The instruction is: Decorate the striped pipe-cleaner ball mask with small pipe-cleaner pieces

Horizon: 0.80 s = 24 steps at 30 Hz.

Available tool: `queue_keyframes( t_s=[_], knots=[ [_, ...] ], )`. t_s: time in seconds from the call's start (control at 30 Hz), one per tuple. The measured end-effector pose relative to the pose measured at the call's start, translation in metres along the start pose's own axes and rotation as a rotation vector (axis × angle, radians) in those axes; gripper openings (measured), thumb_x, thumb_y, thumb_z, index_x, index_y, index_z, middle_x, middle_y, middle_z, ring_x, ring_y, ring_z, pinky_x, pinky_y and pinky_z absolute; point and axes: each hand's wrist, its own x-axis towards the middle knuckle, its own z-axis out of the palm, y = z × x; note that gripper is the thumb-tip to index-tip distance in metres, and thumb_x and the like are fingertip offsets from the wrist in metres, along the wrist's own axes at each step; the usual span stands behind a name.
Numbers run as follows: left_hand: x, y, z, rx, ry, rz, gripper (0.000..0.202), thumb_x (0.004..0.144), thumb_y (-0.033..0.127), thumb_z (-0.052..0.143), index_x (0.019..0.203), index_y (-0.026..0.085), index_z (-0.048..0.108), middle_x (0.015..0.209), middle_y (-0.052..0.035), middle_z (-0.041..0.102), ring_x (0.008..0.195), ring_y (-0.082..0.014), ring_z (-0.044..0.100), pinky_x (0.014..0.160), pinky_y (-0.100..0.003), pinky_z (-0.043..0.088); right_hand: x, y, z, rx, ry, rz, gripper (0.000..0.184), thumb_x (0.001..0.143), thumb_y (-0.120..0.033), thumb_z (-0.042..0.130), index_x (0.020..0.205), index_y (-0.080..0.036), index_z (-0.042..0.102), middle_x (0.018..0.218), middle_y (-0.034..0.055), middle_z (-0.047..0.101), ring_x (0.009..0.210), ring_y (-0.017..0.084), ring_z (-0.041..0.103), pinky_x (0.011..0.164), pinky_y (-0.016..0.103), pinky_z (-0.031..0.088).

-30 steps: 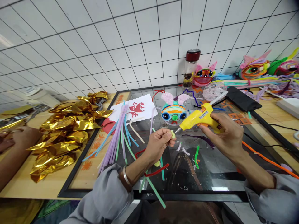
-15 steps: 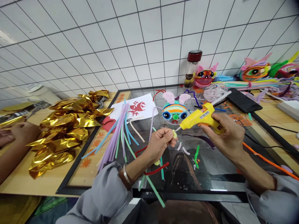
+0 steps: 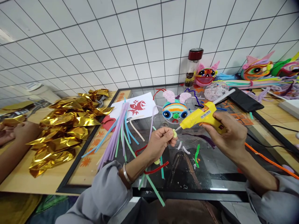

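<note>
My right hand [image 3: 230, 129] is wrapped round a yellow hot glue gun [image 3: 199, 117], which has a glue stick standing out of its back. The nozzle points left and meets, or nearly meets, a small pale yellow piece [image 3: 174, 133] pinched in the fingertips of my left hand [image 3: 161, 140]. That piece looks like coiled pipe cleaner, but most of it is hidden by my fingers. Just behind stands a striped animal head [image 3: 174, 109] with pink ears, big blue-rimmed eyes and a green nose. Short white and green scraps [image 3: 197, 155] lie on the dark glass below the gun.
Lilac, blue and green pipe cleaners [image 3: 116, 133] lie left of my hand beside a white sheet with a red paper cut [image 3: 137, 107]. Gold foil [image 3: 67, 121] covers the left side, near another person's hands [image 3: 23, 133]. A bottle [image 3: 192, 68], phone [image 3: 245, 99] and finished heads [image 3: 257, 68] stand behind.
The glue gun and my right hand have shifted very slightly right. My left hand keeps its pinch on the yellow piece in nearly the same place.
</note>
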Motion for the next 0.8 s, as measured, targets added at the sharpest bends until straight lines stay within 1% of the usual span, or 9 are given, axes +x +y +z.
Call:
queue_keyframes(
  t_s=[0.13,0.3,0.57,0.63,0.8],
  knots=[
    [-0.0001,-0.0004,-0.0002,0.003,0.003,0.006,0.037,0.064,0.043,0.081,0.069,0.012,0.061,0.062,-0.0005,0.062,0.05,-0.0068,0.052,0.051,-0.022,0.04,0.0001,-0.0006,-0.0003,-0.001,-0.015,0.024,0.022,0.082,-0.036,0.066,0.096,-0.022,0.057,0.084,0.0056,0.067,0.076,0.021,0.065,0.068,0.034,0.051],
    [-0.0002,-0.0003,0.0,-0.008,0.005,0.002,0.036,0.063,0.042,0.081,0.069,0.012,0.061,0.061,0.0,0.062,0.05,-0.007,0.052,0.051,-0.022,0.04,0.0007,-0.0015,-0.0005,0.02,0.0,0.0,0.021,0.082,-0.033,0.066,0.097,-0.021,0.057,0.083,0.0055,0.067,0.075,0.02,0.065,0.067,0.033,0.05],
    [-0.0007,-0.0001,-0.0001,0.001,0.014,-0.009,0.037,0.064,0.042,0.081,0.07,0.012,0.061,0.06,0.0001,0.061,0.051,-0.0071,0.052,0.052,-0.022,0.04,-0.0006,-0.0003,-0.0014,0.02,-0.021,0.038,0.021,0.082,-0.036,0.064,0.097,-0.022,0.058,0.085,0.0061,0.067,0.076,0.022,0.065,0.068,0.034,0.051],
    [-0.0006,-0.0003,0.0001,0.001,0.014,-0.011,0.037,0.063,0.043,0.081,0.07,0.012,0.061,0.06,0.0003,0.061,0.05,-0.007,0.052,0.052,-0.022,0.04,-0.0005,-0.0007,-0.0015,0.015,-0.019,0.029,0.021,0.082,-0.035,0.065,0.098,-0.022,0.058,0.085,0.0059,0.068,0.077,0.022,0.065,0.069,0.034,0.051],
    [0.0,-0.0007,0.0,-0.004,0.026,-0.007,0.038,0.062,0.043,0.082,0.071,0.012,0.061,0.061,-0.0004,0.063,0.051,-0.0072,0.052,0.053,-0.023,0.04,0.0003,-0.0016,-0.0023,0.03,0.011,-0.047,0.023,0.081,-0.029,0.068,0.099,-0.021,0.057,0.086,0.0063,0.067,0.077,0.021,0.065,0.068,0.032,0.051]
  ],
)
